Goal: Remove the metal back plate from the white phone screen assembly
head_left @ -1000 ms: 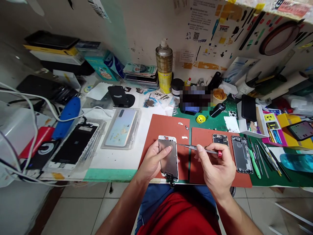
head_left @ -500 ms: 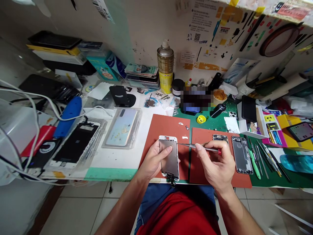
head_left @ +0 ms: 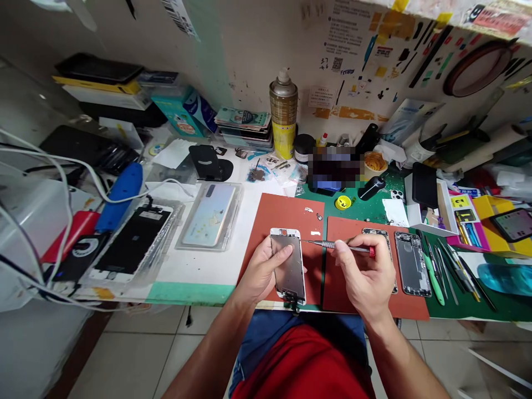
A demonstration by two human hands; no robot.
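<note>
A white-edged phone screen assembly [head_left: 290, 277], its grey metal backing facing up, is gripped by my left hand [head_left: 261, 269], thumb across the backing and fingers underneath. A dark flex cable hangs from its near end. Between the thumb and fingers of my right hand [head_left: 369, 274] is a slim silver screwdriver [head_left: 328, 244] with a red end. Its thin tip points left at the screen's upper right edge; whether it touches, I cannot tell. Partly behind my right hand lies an opened phone [head_left: 377, 235], and beside it an empty phone housing [head_left: 411, 263].
Two brown mats [head_left: 270, 210] lie under my hands, with small metal parts on the left one. Tweezers and a green pry tool [head_left: 434, 280] lie at right. To the left are a boxed phone [head_left: 210, 216], another screen [head_left: 132, 241] and white cables [head_left: 62, 183]. A spray can [head_left: 283, 113] stands behind.
The view has shifted slightly. Both hands keep their holds, and the screwdriver tip stays by the screen's right edge with hardly any movement.
</note>
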